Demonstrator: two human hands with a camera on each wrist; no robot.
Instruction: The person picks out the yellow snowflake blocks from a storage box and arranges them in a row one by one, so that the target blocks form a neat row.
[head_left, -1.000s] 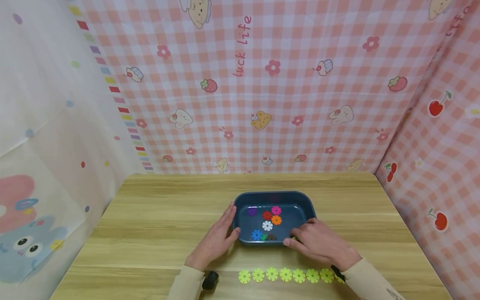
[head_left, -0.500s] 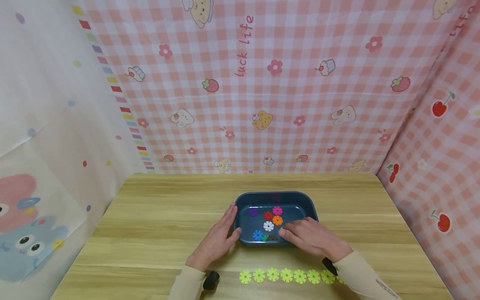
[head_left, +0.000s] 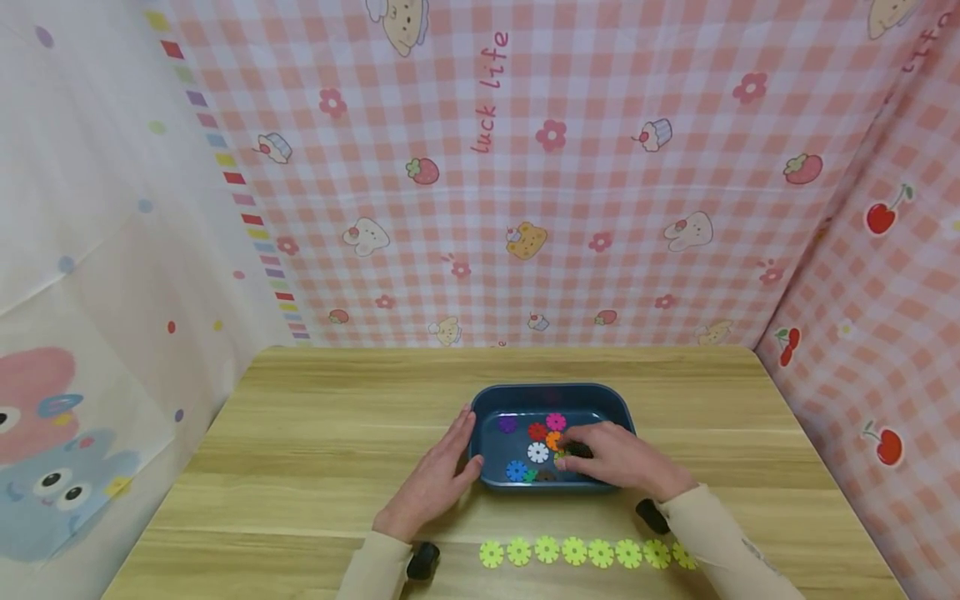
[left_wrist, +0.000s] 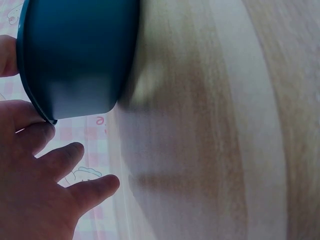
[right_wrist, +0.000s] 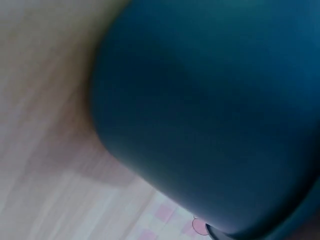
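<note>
A dark blue tray point(head_left: 551, 486) on the table holds several notched plastic snowflake discs, among them a white disc point(head_left: 537, 452), a blue disc point(head_left: 516, 471) and a purple disc point(head_left: 507, 424). My left hand point(head_left: 431, 483) rests along the tray's left side, fingers extended and spread in the left wrist view. Over the tray's right part, my right hand point(head_left: 626, 460) pinches a yellow-green snowflake disc point(head_left: 559, 456) between thumb and forefinger, beside an orange disc point(head_left: 553, 440). In the right wrist view the tray's outer wall point(right_wrist: 200, 110) hides that hand's fingers.
A row of yellow-green snowflake discs point(head_left: 574, 551) lies in front of the tray, its right end partly under my right sleeve point(head_left: 720, 542). Patterned cloth point(head_left: 525, 183) hangs behind the wooden table point(head_left: 337, 417) and at both sides.
My right hand has moved from the tray's front right corner leftward and further in, and the yellow-green disc now shows at its fingertips. My left hand has stayed at the tray's side.
</note>
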